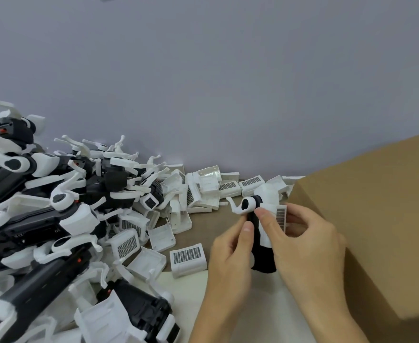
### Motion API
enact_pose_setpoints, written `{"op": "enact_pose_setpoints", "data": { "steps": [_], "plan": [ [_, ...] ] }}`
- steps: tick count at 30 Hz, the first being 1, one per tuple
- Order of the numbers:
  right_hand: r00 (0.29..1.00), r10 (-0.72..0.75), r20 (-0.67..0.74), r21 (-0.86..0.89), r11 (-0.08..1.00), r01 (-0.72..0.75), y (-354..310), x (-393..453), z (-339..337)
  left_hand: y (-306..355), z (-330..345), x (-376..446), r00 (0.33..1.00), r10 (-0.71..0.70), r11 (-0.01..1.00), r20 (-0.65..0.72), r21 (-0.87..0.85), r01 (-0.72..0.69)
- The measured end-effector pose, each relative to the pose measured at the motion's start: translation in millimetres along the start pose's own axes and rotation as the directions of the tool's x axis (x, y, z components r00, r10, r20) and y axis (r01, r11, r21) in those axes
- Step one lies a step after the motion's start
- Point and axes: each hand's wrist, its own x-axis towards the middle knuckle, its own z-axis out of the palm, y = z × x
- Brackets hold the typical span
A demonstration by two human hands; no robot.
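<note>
Two hands meet just left of the cardboard box [376, 219], and both are busy with one black-and-white tool [263, 258]. The fingers [265, 219] of the right hand [307, 246] are curled and pinch a small white cover [280, 216] with a dotted grid label, holding it against the white upper part of the tool. The left hand [228, 253] wraps round the tool's black lower part, its thumb pressed flat on the front. The tool stands nearly upright between the palms, its white hooked end pointing away from the box, and its base is lifted clear of the table [178, 288]. The box fills the right side beside the right wrist; only its plain outer faces show, so what it holds cannot be told. Left of the box and behind the hands, loose covers [188, 259] of the same kind lie scattered on a brown sheet [211, 219], some label up, some hollow side up. Farther from the box a large pile [55, 219] of the same tools is heaped against the grey wall [203, 82], crowding the table on the left hand's side.
</note>
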Motion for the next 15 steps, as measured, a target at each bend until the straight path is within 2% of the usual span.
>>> {"op": "enact_pose_setpoints", "data": {
  "steps": [6,12,15],
  "plan": [
    [0.972,-0.062,0.225,-0.178,0.979,0.103,-4.2,-6.7,4.2,-3.4,-5.0,1.1,0.996,-0.070,0.996,-0.059,-0.055,0.067],
    [0.988,-0.065,0.139,-0.122,0.989,0.083,-10.1,-8.9,4.7,-5.6,-2.8,2.3,0.995,-0.090,0.991,-0.052,-0.103,0.084],
    [0.971,-0.101,0.216,-0.116,0.985,0.129,-8.6,-9.1,6.1,-4.6,-5.0,2.9,0.991,-0.103,0.983,-0.088,-0.159,0.088]
  ]
}}
